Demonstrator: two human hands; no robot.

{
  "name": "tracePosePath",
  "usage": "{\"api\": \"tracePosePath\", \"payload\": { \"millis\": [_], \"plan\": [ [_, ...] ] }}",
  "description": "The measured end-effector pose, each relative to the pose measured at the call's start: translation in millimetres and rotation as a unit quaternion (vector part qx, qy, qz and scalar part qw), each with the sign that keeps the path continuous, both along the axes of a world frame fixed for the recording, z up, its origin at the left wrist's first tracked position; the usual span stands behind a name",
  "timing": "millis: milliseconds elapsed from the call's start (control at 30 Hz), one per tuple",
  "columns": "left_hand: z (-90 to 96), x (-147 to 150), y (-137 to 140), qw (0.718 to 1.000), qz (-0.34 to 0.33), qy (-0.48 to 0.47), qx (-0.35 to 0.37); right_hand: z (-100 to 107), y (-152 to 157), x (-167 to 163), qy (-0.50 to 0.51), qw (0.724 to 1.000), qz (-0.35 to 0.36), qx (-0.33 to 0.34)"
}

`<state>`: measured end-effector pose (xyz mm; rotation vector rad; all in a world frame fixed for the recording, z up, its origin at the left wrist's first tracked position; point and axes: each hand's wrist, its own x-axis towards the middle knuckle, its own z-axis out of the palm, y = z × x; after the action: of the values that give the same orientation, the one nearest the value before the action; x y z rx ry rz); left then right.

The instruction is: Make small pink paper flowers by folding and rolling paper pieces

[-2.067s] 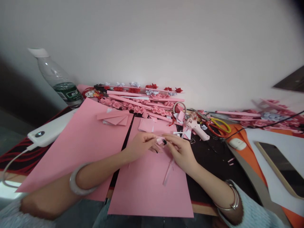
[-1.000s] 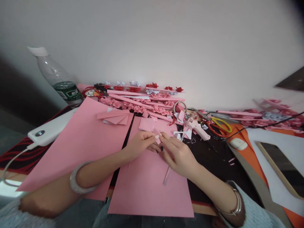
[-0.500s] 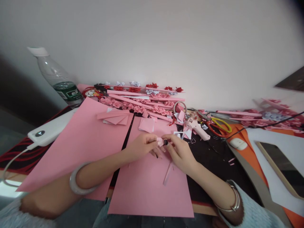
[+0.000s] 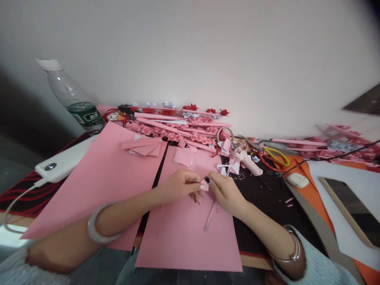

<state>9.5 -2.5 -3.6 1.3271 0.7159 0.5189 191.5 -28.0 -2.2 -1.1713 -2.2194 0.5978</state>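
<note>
A small folded piece of pink paper (image 4: 204, 184) is pinched between both hands, mostly covered by the fingertips. My left hand (image 4: 181, 185) grips it from the left, thumb on top and other fingers curled below. From the right, my right hand (image 4: 227, 194) holds it, with a dark-nailed thumb or finger pressed on it. Both hands are just above a large pink sheet (image 4: 190, 245). A thin pale strip (image 4: 210, 217) lies on that sheet below my right hand. Beyond the hands is a small stack of pink paper squares (image 4: 183, 156).
Another pink sheet (image 4: 101, 178) with folded pink papers (image 4: 144, 146) lies left. Paper flowers (image 4: 145, 130) and pink paper rods line the wall. A glue gun (image 4: 247, 160), scissors (image 4: 277, 159), white case (image 4: 297, 180) and phone (image 4: 350, 209) are right; a bottle (image 4: 86, 113) and power bank (image 4: 63, 158) left.
The fingertips have closed in over the pink paper piece, which now sits slightly lower and is more covered. The things on the table stay where they were.
</note>
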Motion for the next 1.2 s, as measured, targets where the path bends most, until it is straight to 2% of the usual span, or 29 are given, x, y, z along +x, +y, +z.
{"api": "tracePosePath", "payload": {
  "millis": [133, 367, 567, 900, 1200],
  "plan": [
    [0.4, -0.7, 3.1, 1.000, 0.005, -0.014, 0.005, 0.8, 1.5, -0.4, 0.047, 0.998, -0.044, -0.001],
    [-1.6, -0.9, 3.2, 1.000, 0.013, -0.003, -0.013, -1.1, 0.2, -3.7, 0.117, 0.992, -0.041, 0.003],
    [0.3, -1.7, 2.7, 0.999, -0.010, -0.008, -0.036, -1.8, 0.4, -6.0, 0.180, 0.983, -0.025, -0.006],
    [1.9, -5.0, 3.8, 0.994, -0.021, -0.024, -0.109, 9.4, -1.3, -0.5, 0.166, 0.984, 0.059, 0.025],
    [0.1, -6.7, 4.9, 0.989, -0.021, -0.046, -0.138, 6.2, -1.6, 2.1, 0.171, 0.983, 0.062, 0.008]
  ]
}}
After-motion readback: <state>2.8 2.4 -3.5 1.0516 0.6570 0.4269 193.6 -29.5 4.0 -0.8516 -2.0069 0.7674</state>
